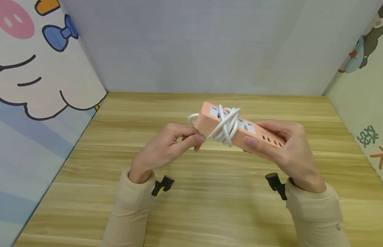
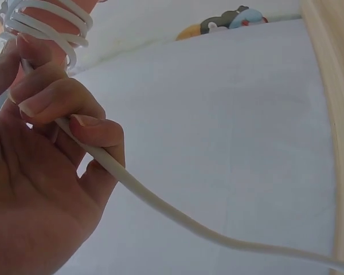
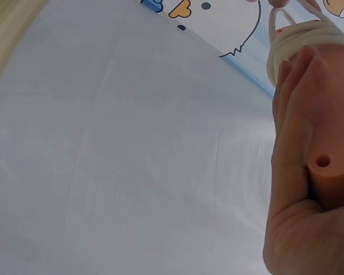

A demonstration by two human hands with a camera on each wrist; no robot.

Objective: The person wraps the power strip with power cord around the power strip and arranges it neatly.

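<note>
A peach-coloured power strip [image 1: 206, 120] with white socket panels is held tilted above the table, its left end higher. Its white cord [image 1: 228, 125] is wound in several crossing turns around the body near the left end. My right hand [image 1: 291, 156] grips the strip's right end, thumb on the near side close to the USB ports. With thumb and fingers my left hand [image 1: 170, 145] pinches the cord beside the strip's left end. In the left wrist view a length of cord [image 2: 178, 215] passes through the curled fingers and trails off to the lower right.
Below the hands lies a wood-grain table [image 1: 204, 206]. A pale grey wall panel [image 1: 210, 44] stands behind it. Cartoon-printed panels [image 1: 27, 137] flank it on the left and right. A small black wrist mount [image 1: 163, 185] sits on each sleeve.
</note>
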